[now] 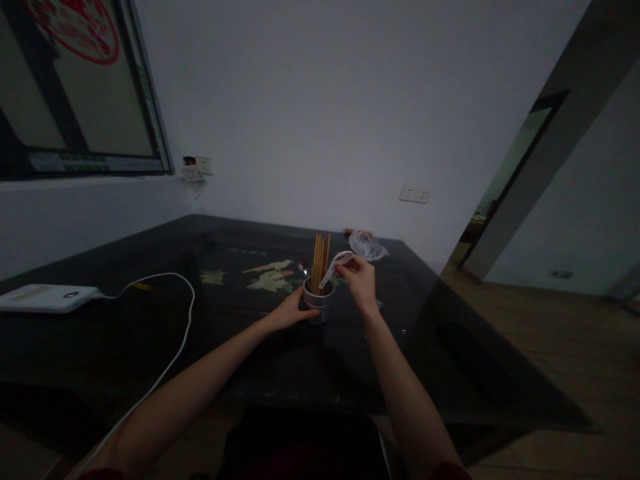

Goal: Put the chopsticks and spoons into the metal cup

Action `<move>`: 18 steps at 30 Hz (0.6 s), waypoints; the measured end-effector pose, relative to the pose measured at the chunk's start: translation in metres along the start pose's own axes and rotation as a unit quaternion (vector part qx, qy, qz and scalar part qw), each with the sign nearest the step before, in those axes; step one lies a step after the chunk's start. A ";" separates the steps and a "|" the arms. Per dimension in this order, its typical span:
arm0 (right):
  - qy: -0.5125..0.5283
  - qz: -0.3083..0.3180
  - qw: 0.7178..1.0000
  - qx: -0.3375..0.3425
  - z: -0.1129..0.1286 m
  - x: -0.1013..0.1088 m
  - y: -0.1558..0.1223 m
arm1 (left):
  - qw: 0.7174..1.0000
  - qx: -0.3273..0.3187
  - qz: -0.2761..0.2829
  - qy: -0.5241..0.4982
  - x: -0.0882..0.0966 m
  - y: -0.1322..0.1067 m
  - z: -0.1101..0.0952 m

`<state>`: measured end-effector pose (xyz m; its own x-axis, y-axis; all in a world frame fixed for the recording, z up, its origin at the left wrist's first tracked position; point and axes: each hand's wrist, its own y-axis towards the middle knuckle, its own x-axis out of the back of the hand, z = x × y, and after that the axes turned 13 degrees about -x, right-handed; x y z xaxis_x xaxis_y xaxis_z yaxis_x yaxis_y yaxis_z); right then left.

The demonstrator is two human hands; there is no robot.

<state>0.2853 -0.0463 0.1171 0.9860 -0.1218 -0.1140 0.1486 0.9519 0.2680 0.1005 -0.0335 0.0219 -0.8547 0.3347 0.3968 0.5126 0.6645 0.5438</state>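
A metal utensil holder (320,307) stands upright on the dark table (240,367), near its middle. Several wooden chopsticks (319,261) and a shiny metal spoon (303,267) stick up out of it. My left hand (293,311) is wrapped round the holder's left side, thumb across the front. Between the fingers of my right hand (361,280) is a white soup spoon (334,267), gripped at its bowl end. Its handle slants down to the left, with the tip at the holder's mouth. Whether that tip touches the rim, I cannot tell.
Behind the holder lies a crumpled clear plastic bag (367,245) near the wall. At the left sits a white power bank-like box (50,298), and its white cable (189,320) loops toward my left arm. Wall sockets (415,194) are above the table's back edge.
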 end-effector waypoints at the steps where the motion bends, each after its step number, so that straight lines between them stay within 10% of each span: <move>1: -0.013 -0.005 1.000 -0.001 -0.004 -0.002 0.000 | 1.000 0.000 0.000 0.000 0.000 0.000 0.000; 18: -0.411 -0.023 0.910 -0.044 -0.022 -0.009 -0.009 | 1.000 0.006 -0.003 -0.021 -0.001 -0.001 0.005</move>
<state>0.2734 -0.0473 0.0949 0.7074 -0.2975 0.6411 0.2206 0.9547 0.1997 0.1009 -0.0312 0.0177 -0.8603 0.3594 0.3616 0.5073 0.6745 0.5365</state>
